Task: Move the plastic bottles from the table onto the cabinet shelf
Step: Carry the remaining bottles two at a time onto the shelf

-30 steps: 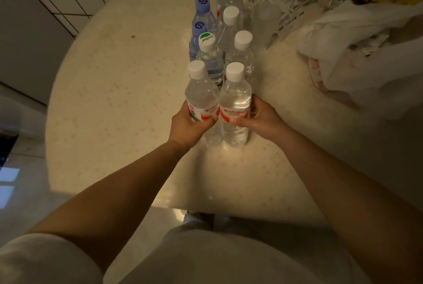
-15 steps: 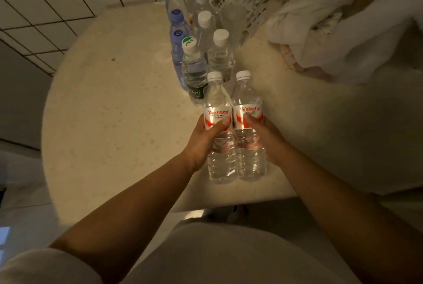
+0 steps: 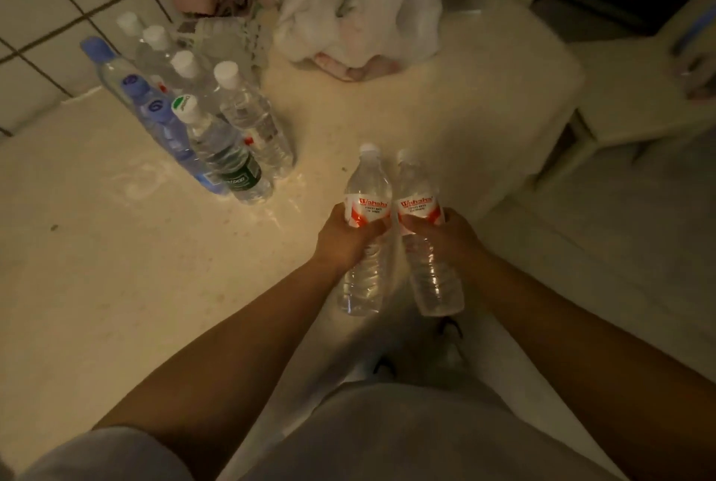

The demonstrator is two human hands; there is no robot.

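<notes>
Near the table's front edge, the left hand (image 3: 343, 242) has its grip closed round one clear plastic bottle (image 3: 366, 232), fingers curled across the lower part of its red and white label. The right hand (image 3: 445, 236) grips a second bottle (image 3: 424, 232) of the same kind in the same way, thumb lying over the label. Both bottles are lifted off the table (image 3: 116, 267) and held side by side, close together, white caps pointing away from the person and bases hanging out past the table's edge above the floor (image 3: 620, 248). Below them show the person's pale shorts (image 3: 407, 438) and a shoe (image 3: 451, 333).

Farther out on the table, to the left and well apart from the hands, stands a cluster of remaining bottles (image 3: 217, 124) (still on the table, packed closely). Among them are blue-tinted bottles (image 3: 155, 116) with blue caps, a bottle with a dark green label (image 3: 228, 163), and several clear ones with white caps (image 3: 252, 120). Behind the cluster lies a crumpled plastic wrapper (image 3: 232, 39), and to its right a heap of white plastic bags and cloth (image 3: 360, 11). A tiled wall (image 3: 58, 15) rises at the upper left. Beside the table on the right stands a pale chair (image 3: 639, 93); the room is dim and details there are blurred.
</notes>
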